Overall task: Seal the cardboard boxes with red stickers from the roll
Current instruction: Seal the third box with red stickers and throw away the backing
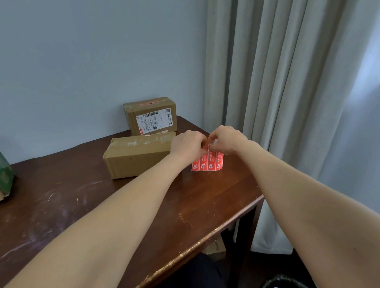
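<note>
Wooden table (111, 206); left hand (187, 144), right hand (227, 138) pinch red sticker strip (208, 162) top; stickers' long axis vertical.

We take the front cardboard box (136, 154) as reference. It is brown and oblong, lies flat with its flaps closed, and carries worn clear tape along its top. Directly behind it, touching or nearly so, we find the rear cardboard box (150, 115): it is brown, has a white barcode label on the face towards us and shows a red mark on its top. Just right of the front box hangs the sticker strip (208, 163), four red stickers with white print side by side, pinched at its upper edge by the left hand (187, 144) and right hand (227, 140).
</note>
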Action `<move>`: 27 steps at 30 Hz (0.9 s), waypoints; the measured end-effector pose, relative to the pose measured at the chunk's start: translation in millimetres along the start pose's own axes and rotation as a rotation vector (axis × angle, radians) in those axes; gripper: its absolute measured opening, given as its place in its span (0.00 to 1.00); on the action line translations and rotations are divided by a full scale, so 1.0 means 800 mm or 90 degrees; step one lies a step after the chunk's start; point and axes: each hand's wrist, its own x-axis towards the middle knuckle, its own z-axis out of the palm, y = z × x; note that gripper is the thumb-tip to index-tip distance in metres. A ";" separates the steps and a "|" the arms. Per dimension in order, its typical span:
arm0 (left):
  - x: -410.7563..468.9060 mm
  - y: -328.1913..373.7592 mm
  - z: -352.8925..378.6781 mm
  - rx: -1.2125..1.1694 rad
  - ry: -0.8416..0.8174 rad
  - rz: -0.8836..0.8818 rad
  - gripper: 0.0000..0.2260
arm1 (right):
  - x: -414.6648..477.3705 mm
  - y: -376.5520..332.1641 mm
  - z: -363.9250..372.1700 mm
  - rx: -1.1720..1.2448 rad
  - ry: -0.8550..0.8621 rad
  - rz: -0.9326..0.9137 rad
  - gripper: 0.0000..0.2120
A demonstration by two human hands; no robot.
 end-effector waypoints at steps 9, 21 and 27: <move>-0.001 -0.004 0.008 -0.068 -0.041 -0.026 0.14 | 0.003 0.003 0.000 0.002 0.003 0.003 0.10; -0.001 0.003 0.017 -0.029 -0.003 -0.051 0.14 | 0.001 0.002 -0.003 -0.038 -0.017 0.004 0.13; -0.003 0.002 0.019 -0.020 0.011 -0.040 0.14 | -0.004 -0.002 -0.003 -0.079 -0.006 -0.008 0.16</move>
